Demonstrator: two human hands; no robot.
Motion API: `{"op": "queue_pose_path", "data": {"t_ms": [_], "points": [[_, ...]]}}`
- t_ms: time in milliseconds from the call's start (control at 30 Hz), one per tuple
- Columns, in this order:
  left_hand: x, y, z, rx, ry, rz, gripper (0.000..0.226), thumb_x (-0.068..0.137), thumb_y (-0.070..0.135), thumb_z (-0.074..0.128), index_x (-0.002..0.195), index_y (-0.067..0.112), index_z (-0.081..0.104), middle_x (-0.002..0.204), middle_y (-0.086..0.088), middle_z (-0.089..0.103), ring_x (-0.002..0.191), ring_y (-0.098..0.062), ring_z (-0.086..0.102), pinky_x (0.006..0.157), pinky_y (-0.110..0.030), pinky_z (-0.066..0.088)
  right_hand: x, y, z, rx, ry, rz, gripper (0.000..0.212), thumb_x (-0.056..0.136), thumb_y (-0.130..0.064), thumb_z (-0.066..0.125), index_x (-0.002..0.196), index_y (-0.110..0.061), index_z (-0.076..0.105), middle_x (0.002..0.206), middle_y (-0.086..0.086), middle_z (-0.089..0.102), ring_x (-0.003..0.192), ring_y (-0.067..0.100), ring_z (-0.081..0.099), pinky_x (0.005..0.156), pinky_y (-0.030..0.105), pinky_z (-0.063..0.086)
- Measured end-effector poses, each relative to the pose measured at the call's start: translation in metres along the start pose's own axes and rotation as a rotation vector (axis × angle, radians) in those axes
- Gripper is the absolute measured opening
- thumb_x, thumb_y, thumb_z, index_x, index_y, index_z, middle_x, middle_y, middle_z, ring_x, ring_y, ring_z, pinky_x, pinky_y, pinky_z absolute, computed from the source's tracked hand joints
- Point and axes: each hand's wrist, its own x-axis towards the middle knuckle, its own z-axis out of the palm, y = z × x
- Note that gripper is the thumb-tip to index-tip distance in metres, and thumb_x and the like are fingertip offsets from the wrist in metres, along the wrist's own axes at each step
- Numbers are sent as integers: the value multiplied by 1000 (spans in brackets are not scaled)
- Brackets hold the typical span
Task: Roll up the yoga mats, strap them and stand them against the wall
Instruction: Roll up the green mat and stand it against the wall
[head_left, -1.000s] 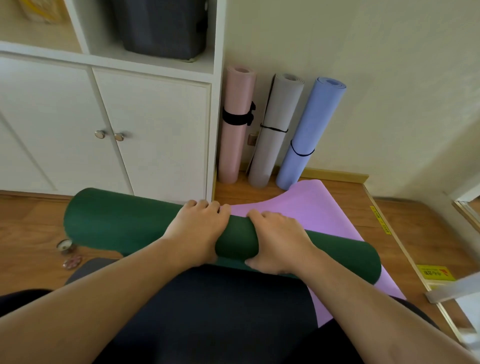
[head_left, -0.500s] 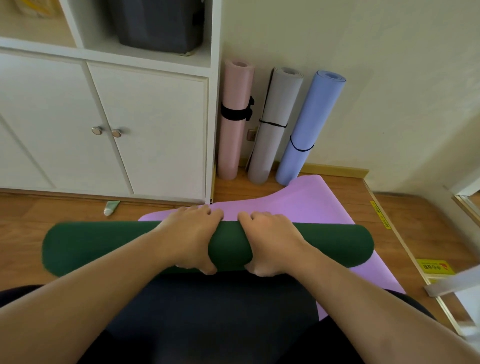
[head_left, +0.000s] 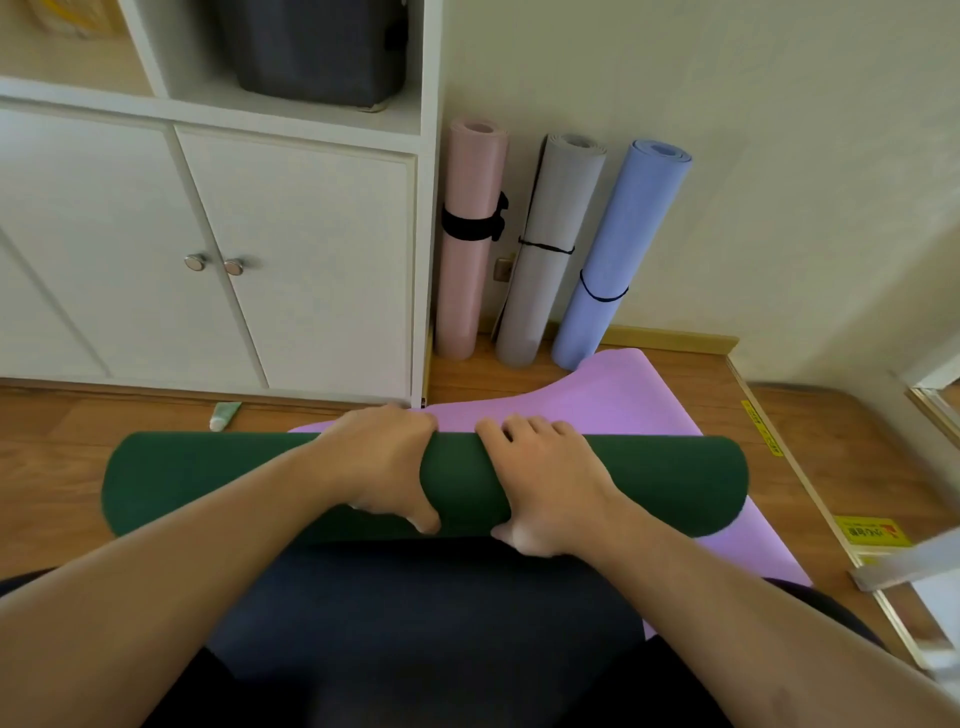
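A dark green yoga mat (head_left: 670, 480), rolled into a thick tube, lies crosswise in front of me. My left hand (head_left: 382, 462) and my right hand (head_left: 545, 475) grip its middle side by side, fingers over the top and thumbs underneath. Beneath it a purple mat (head_left: 613, 395) lies flat on the wooden floor. A dark, unrolled stretch of mat (head_left: 415, 613) runs from the roll toward me. Three rolled, strapped mats stand against the far wall: pink (head_left: 470, 291), grey (head_left: 545, 306) and blue (head_left: 621, 244).
A white cabinet (head_left: 291, 260) with two knobbed doors fills the left, a dark bin (head_left: 311, 47) on its shelf. A small green tube (head_left: 224, 415) lies by its base. A metal floor strip with yellow labels (head_left: 872, 532) runs along the right.
The green roll has swung from tilted to level across my view and shifted right. Both hands kept their grip on its middle. My view tipped, showing the small tube by the cabinet.
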Motion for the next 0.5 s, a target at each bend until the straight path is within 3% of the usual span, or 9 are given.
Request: {"op": "queue_pose_path", "data": {"t_ms": [100,167,233,333,500], "points": [[-4,10,8,81,29,43,80,59,66,82,123,29,49,112,8,58,99,-13,58,87,-34,54,2,1,0,38,-26,-9,80,70,-51,87,129,-22,41,114,2,59,100,26,60,83,41,52],[-3,18,19,235,112,98,98,60,65,84,139,25,40,130,2,51,119,-22,53,105,-41,47,3,5,-3,110,-64,27,78,68,-52,87,126,-25,42,110,-1,60,97,24,61,79,41,55],[0,22,25,333,177,98,104,62,62,85,143,22,35,137,-2,48,126,-27,51,108,-44,44,4,9,-7,165,-97,62,78,66,-54,86,125,-28,44,110,-4,60,96,23,62,79,42,57],[5,20,23,282,206,96,89,62,56,85,133,23,43,128,2,57,116,-23,57,102,-40,46,2,12,-8,192,-97,66,77,67,-54,85,127,-29,44,111,-4,59,100,22,61,83,40,55],[8,9,4,68,102,47,78,52,68,82,113,30,52,97,11,61,85,-13,61,76,-34,59,0,1,-2,43,44,-19,96,67,-55,84,143,-22,36,135,1,49,122,27,50,110,44,43]]}}
